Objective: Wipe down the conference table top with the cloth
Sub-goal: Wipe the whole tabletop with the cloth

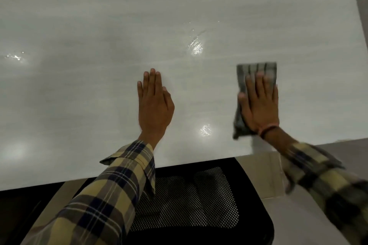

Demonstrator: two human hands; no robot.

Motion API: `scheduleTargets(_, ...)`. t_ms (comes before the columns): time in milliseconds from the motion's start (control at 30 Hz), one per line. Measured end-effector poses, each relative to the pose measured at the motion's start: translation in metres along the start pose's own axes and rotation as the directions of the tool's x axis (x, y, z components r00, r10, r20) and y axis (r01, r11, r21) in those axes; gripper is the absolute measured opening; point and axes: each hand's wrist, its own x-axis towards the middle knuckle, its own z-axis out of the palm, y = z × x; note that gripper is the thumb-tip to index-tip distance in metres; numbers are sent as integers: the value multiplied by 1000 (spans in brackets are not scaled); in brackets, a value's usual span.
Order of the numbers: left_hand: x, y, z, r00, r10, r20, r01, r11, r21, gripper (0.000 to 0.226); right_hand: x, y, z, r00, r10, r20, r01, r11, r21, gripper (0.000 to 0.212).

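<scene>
grey checked cloth lies flattened under my right hand, straight fingers pressing it to the pale surface at the right of the frame. my left hand rests flat mid-frame, holding nothing. a black mesh chair sits below the near edge.

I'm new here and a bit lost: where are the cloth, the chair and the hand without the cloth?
cloth (253,68): head view, its striped far edge.
chair (189,201): head view, black mesh panel.
left hand (155,105): head view, back of the hand.
</scene>
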Motion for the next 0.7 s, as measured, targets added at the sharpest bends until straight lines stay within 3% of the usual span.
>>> scheduleTargets(100, -1, -1, 0, 1000, 10, -1, -10, 1000, 13, 52, 42, -51, 2, 995, 90, -45, -89, 996, 21, 70)
scheduleTargets(200, -2, -2, -1, 1000, 11, 2, -11, 1000, -5, 52, -13, -88, 15, 969, -247, -14, 247, 969, -18, 67)
scheduleTargets(267, -1, -4, -1, 1000, 12, 8, -12, 1000, -23, 52, -62, -64, 18, 904, -427, 28, 428, 904, -12, 67)
scheduleTargets(300, -1, -5, -2, 1000, 11, 8, -11, 1000, -28, 51, -76, -41, 18, 894, -447, 26, 447, 895, -5, 67)
scheduleTargets(433, 0, 1, -1, 1000, 19, -21, -19, 1000, 1, 51, -37, 51, -2, 986, -162, 31, 162, 987, -6, 69)
scheduleTargets(567, 7, 7, 3, 1000, -1, -26, 3, 998, 60, 53, 50, 48, -19, 996, 85, -21, -84, 995, 46, 72)
scheduleTargets(633, 17, 25, 10, 999, -13, -49, 16, 998, 65, 52, 53, 22, -15, 1000, 17, -18, -16, 999, 47, 70)
scheduleTargets(700, 27, 57, 25, 998, 9, -61, -8, 1000, 16, 50, 16, 12, -3, 979, -202, 7, 202, 979, 15, 68)
